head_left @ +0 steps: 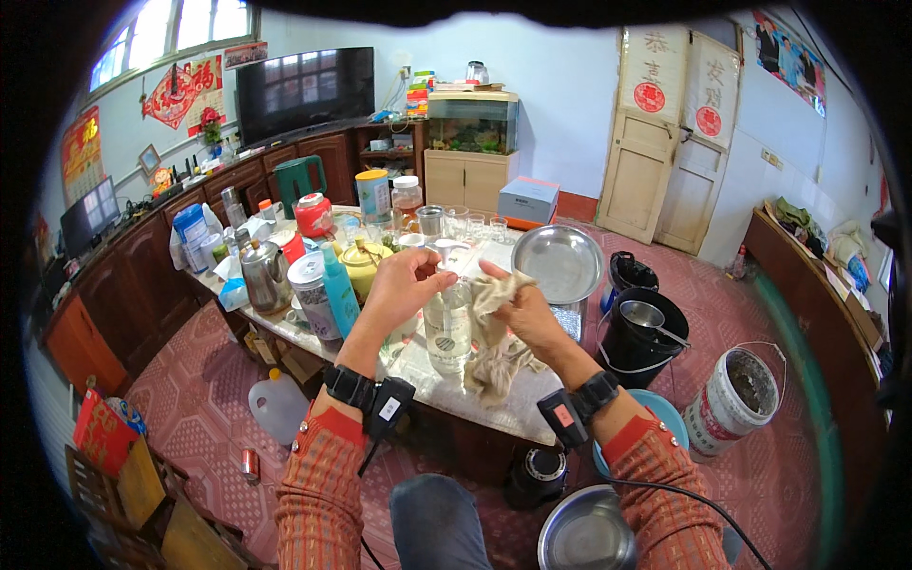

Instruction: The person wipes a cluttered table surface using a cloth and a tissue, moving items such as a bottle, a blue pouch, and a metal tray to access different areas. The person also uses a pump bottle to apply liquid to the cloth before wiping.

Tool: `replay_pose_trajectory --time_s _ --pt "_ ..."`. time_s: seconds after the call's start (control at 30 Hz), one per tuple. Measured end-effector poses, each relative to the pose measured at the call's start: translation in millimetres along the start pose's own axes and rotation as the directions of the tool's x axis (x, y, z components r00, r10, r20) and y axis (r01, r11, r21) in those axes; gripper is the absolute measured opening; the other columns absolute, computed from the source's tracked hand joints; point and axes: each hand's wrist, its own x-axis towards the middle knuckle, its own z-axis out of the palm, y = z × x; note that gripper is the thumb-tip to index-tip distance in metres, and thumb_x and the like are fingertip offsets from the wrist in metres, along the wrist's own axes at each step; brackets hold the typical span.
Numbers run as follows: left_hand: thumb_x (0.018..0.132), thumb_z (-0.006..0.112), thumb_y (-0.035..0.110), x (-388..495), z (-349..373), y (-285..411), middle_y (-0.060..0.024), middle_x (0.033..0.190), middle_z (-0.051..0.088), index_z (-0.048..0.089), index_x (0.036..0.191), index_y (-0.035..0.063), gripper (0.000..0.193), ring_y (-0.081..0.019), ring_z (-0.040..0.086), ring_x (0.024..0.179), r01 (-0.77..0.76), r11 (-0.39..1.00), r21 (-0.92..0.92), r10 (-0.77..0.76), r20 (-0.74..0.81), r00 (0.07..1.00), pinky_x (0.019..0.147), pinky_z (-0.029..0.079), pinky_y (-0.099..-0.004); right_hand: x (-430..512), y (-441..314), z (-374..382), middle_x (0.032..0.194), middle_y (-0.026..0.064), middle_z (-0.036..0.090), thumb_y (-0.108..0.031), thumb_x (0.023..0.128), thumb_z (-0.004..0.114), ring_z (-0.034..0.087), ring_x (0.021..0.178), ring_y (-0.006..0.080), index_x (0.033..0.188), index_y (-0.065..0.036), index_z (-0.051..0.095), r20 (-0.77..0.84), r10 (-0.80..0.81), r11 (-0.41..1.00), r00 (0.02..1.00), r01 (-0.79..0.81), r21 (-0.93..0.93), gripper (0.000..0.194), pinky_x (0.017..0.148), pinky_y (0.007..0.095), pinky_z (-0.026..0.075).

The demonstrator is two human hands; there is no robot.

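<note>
A clear pump bottle (447, 335) with pale liquid stands upright on the table, near its front edge. At its neck, just under the white pump head (450, 244), the thumb and fingers of my left hand (402, 285) are closed. My right hand (529, 317) grips a beige cloth (491, 370), which hangs down along the bottle's right side and bunches on the tabletop. The right thumb points up above the cloth. Left of the bottle are a turquoise spray bottle (338, 288) and a yellow lidded pot (363, 263).
Jars, glasses and a steel kettle (265, 278) crowd the table's (442, 395) left and back. A steel basin (558, 263) lies at its right end. On the floor are a black bucket (634, 349), a white bucket (734, 406), a plastic jug (279, 406) and another steel basin (588, 534).
</note>
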Motion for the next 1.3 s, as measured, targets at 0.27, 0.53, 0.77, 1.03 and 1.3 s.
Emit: replay_pose_trajectory --time_s 0.27,0.53,0.77,1.03,1.3 --pt "0.076 0.078 0.027 3.5 -3.9 5.5 -0.0119 0.076 0.068 0.065 0.09 -0.0048 0.037 -0.0159 0.065 0.07 -0.029 0.999 0.04 0.029 0.015 0.999 0.066 0.052 -0.0303 42.0 17.8 54.6 0.11 0.0154 0.063 -0.015 0.065 0.08 0.062 0.101 0.0196 0.144 0.001 0.024 -0.003 -0.188 0.98 0.982 0.188 -0.071 0.098 0.087 0.0298 0.049" --pt "0.076 0.078 0.026 3.1 -1.5 -1.5 -0.0108 0.076 0.067 0.065 0.092 -0.005 0.037 -0.0141 0.063 0.069 -0.063 0.998 0.009 0.063 -0.005 0.998 0.065 0.052 -0.0292 20.5 34.5 68.1 0.111 0.0103 0.06 -0.016 0.069 0.081 0.06 0.102 0.0183 0.133 -0.002 0.032 -0.166 -0.293 0.953 0.942 0.275 -0.126 0.082 0.09 0.0318 0.048" --pt "0.077 0.078 0.024 2.3 -2.7 -1.3 -0.0106 0.076 0.067 0.065 0.094 -0.0049 0.036 -0.0148 0.064 0.068 -0.012 1.0 -0.008 0.012 -0.002 1.0 0.065 0.052 -0.0294 -9.4 48.8 56.2 0.114 0.0168 0.063 -0.042 0.076 0.072 0.063 0.098 0.0282 0.116 -0.004 0.06 0.006 0.268 0.654 0.964 -0.177 -0.736 0.056 0.086 0.0384 0.05" --pt "0.078 0.076 0.025 -2.1 -6.9 1.1 -0.0112 0.077 0.068 0.066 0.099 -0.0049 0.037 -0.0144 0.064 0.07 0.013 1.0 0.019 -0.012 -0.024 1.0 0.065 0.051 -0.0282 -15.5 26.4 44.1 0.123 0.0163 0.059 -0.063 0.075 0.06 0.052 0.118 0.0295 0.122 -0.015 0.061 0.117 0.297 0.267 0.948 0.035 -0.963 0.067 0.094 0.041 0.04" --pt "0.091 0.066 0.019 -14.6 -20.9 -11.9 -0.0051 0.09 0.068 0.061 0.12 -0.0018 0.036 -0.0088 0.062 0.079 0.103 0.948 -0.301 -0.121 -0.041 0.992 0.068 0.05 -0.0233 9.6 -36.1 9.2 0.079 0.0157 0.068 -0.061 0.07 0.069 0.065 0.073 0.0318 0.088 -0.001 0.071 0.182 0.063 0.436 0.981 0.137 -0.889 0.062 0.066 0.0416 0.049"
